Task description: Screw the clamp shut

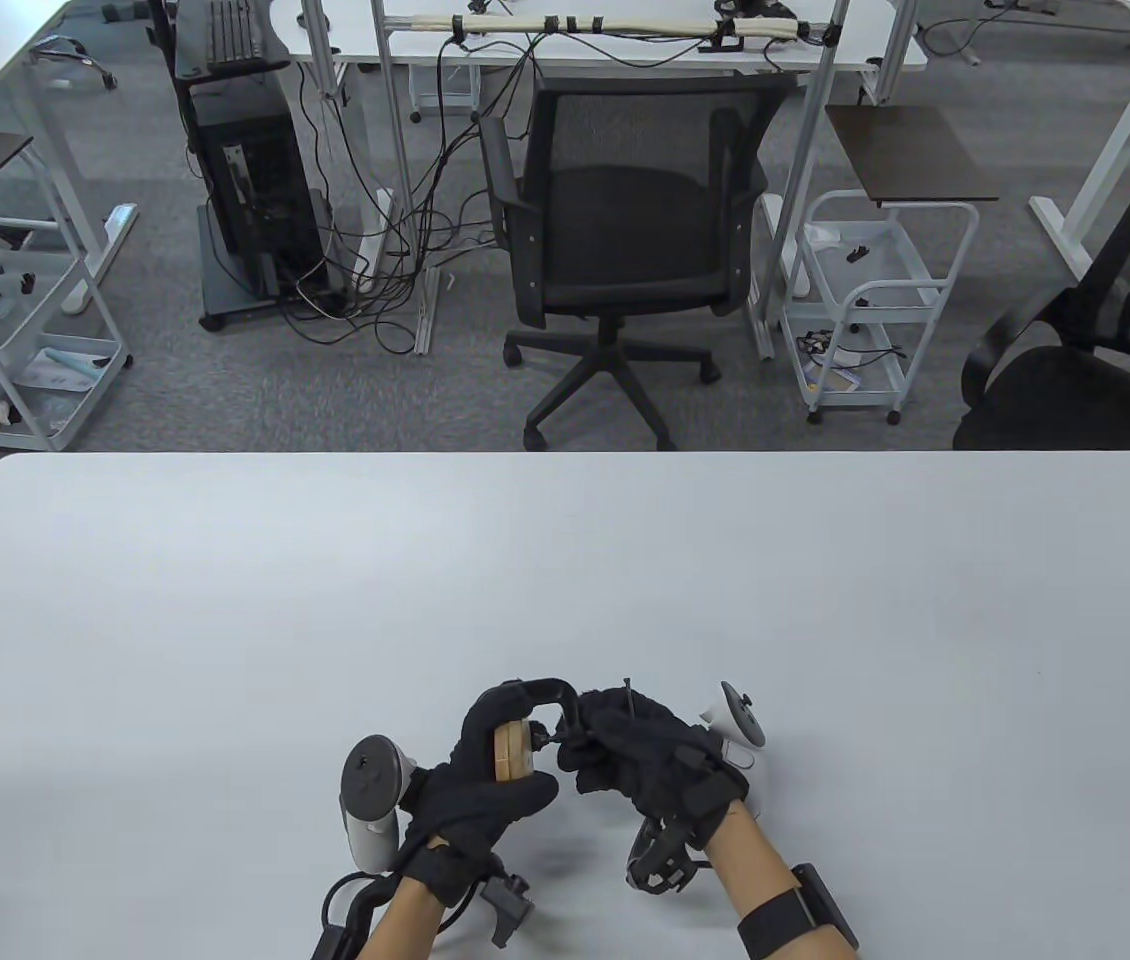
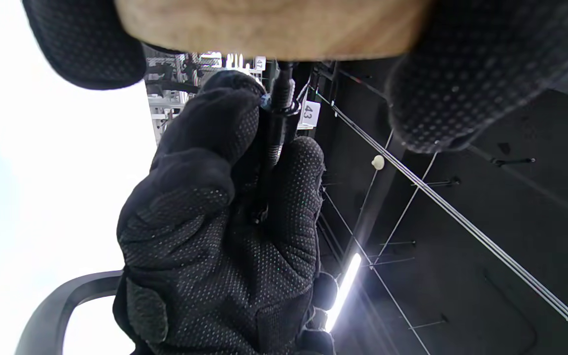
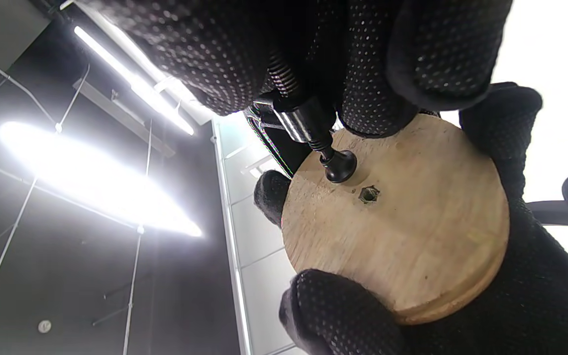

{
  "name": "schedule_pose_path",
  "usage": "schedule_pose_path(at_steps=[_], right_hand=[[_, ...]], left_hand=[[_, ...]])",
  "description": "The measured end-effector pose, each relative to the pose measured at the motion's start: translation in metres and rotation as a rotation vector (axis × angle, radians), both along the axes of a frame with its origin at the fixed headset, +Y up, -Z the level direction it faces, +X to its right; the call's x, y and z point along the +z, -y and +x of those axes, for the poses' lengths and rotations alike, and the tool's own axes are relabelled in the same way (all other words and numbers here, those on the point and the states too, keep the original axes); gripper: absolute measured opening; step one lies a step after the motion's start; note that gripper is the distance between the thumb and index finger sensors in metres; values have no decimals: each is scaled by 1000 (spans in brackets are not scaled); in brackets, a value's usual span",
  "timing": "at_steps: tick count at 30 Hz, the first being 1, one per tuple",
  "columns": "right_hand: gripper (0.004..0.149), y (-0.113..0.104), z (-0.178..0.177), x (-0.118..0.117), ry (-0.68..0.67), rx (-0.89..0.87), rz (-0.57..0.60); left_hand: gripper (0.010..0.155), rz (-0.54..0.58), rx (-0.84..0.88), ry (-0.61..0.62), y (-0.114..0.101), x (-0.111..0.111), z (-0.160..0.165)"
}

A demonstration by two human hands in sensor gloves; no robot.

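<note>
Tightening underway: left hand (image 1: 485, 770) grips the wooden disc (image 3: 402, 231); right hand (image 1: 645, 750) fingers (image 3: 377, 74) pinch the clamp (image 1: 550, 695) screw (image 3: 308, 128), pad seemingly touching. Next, keep turning.

White table (image 1: 565, 560) in the foreground, grey carpet floor (image 1: 325, 390) beyond, black mesh office chair (image 1: 625, 220) facing it, white wire trolleys (image 1: 870, 300) on both sides, computer tower (image 1: 245, 190) with tangled cables, dark ceiling with bright strip lights (image 3: 131, 84).
</note>
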State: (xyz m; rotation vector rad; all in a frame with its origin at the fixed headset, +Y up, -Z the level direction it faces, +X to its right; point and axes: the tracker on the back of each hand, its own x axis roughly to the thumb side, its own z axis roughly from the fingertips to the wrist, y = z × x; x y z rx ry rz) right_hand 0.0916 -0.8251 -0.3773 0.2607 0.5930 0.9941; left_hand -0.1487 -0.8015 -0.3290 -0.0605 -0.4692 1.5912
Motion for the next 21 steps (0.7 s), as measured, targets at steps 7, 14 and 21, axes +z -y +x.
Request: schedule_pose_path(at_steps=[7,14,21], right_hand=[[42,3,-3,-1,-8,-1,9],[43,6,-4,-4,-23,-21,-8],[43,7,1,0,7,-9,-6]], left_hand=[[92,12,-14,4,-3,-2,-3],[92,1,-11,-6,-3,-3,-2],[92,-7,-15,8,-2,-1,1]])
